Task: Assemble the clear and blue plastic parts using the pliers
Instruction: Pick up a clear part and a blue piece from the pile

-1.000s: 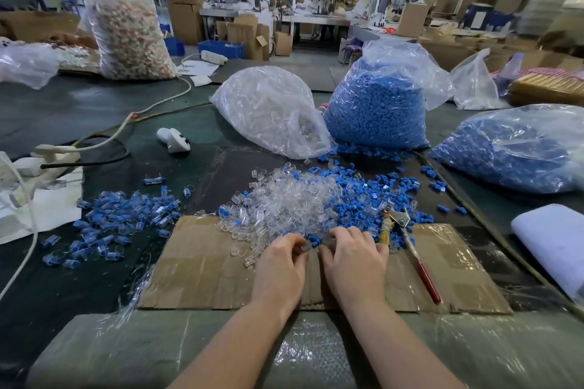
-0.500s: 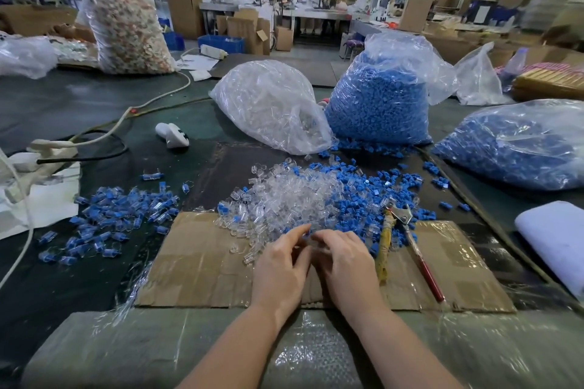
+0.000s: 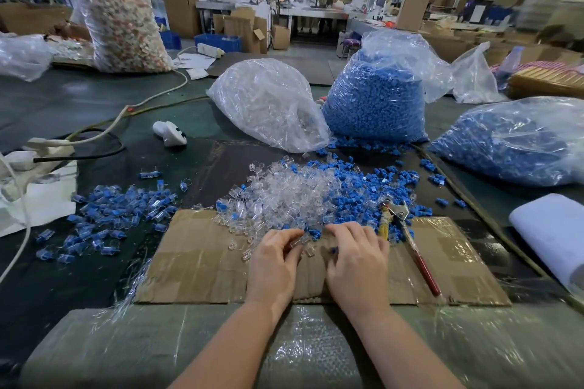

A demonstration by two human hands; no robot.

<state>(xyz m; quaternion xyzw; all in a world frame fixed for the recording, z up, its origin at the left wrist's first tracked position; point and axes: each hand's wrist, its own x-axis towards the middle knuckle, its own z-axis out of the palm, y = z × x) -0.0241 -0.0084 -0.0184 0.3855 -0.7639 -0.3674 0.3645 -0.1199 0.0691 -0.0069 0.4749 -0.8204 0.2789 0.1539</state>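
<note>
Left hand (image 3: 275, 265) pinching a clear part (image 3: 300, 241) and right hand (image 3: 357, 259) with curled fingers over a blue part (image 3: 333, 250), both on cardboard (image 3: 196, 265) at the counter's near edge; pliers (image 3: 407, 237) lying just right of the right hand.

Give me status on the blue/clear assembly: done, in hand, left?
Done: a pile of assembled pieces lies left of the cardboard. In hand: the left hand pinches a clear part; the right hand holds what looks like a blue part, while the pliers lie untouched beside it. Left: the loose mixed heap and three full bags behind.
</note>
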